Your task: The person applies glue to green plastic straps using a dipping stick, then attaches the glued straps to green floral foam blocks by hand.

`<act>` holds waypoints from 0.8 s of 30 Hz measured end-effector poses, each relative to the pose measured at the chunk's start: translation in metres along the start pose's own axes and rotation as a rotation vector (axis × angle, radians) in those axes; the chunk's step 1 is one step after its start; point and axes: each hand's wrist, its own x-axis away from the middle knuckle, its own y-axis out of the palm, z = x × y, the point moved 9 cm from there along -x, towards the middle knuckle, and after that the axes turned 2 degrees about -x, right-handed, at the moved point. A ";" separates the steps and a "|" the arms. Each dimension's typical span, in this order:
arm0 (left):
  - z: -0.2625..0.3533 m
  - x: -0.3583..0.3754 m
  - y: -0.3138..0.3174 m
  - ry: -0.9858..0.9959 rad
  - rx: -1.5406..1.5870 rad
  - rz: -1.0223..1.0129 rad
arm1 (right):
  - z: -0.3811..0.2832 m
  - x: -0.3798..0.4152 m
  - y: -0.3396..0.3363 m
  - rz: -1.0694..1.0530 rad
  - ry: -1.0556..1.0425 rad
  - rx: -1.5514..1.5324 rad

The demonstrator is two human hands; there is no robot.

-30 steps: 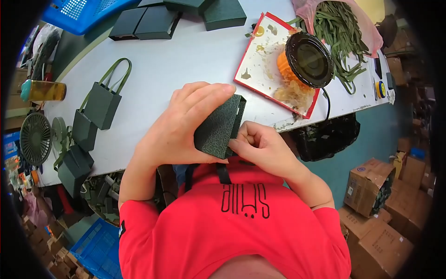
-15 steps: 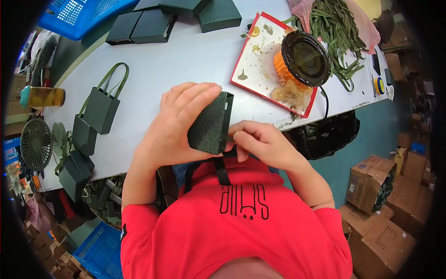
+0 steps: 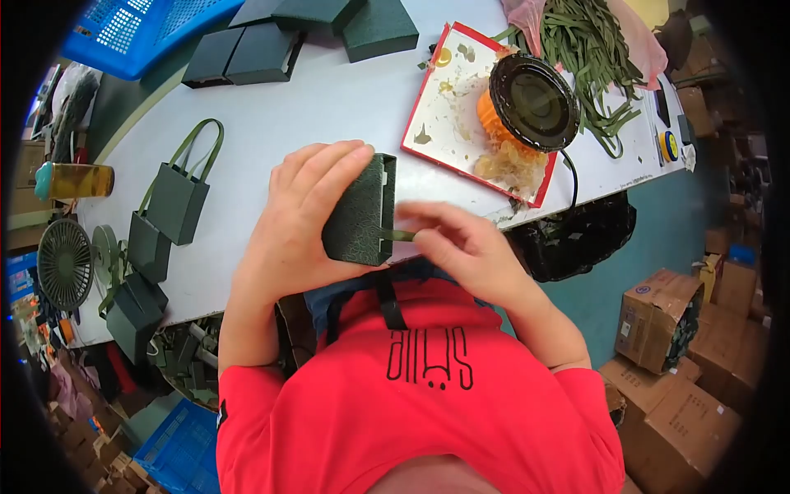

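A dark green patterned box [image 3: 355, 216] is gripped in my left hand [image 3: 300, 214], its narrow open side facing right, over the near part of the white table. My right hand [image 3: 461, 247] pinches a short green ribbon [image 3: 398, 235] that runs out of a slot at the box's lower right edge. Small green bags with ribbon handles [image 3: 178, 202] stand to the left. Beyond my right hand lies a red-edged tray [image 3: 428, 123] with a round black-rimmed pot [image 3: 535, 103] of dark liquid on an orange base, and dried glue around it.
Several dark green boxes [image 3: 263, 53] and a blue basket [image 3: 140, 33] are at the far left. Green ribbons [image 3: 592, 49] lie in pink plastic at the far right. A bottle [image 3: 78, 180] and a fan [image 3: 66, 263] are on the left; cardboard cartons [image 3: 646, 321] stand on the right.
The box and my left hand have shifted slightly left. My right hand has moved slightly away from the box's edge, and the ribbon now shows stretched between them.
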 end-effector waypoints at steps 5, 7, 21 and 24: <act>-0.001 0.000 -0.002 0.024 -0.003 0.041 | -0.020 0.031 -0.034 0.202 -0.067 0.068; 0.001 -0.001 -0.001 0.049 -0.001 0.064 | -0.008 0.040 -0.019 0.041 0.027 -0.086; 0.024 -0.009 0.017 0.071 0.105 0.065 | 0.041 0.041 -0.024 0.124 0.204 -0.867; 0.020 -0.005 0.016 0.011 0.057 0.025 | 0.046 0.044 -0.051 0.302 0.145 -0.997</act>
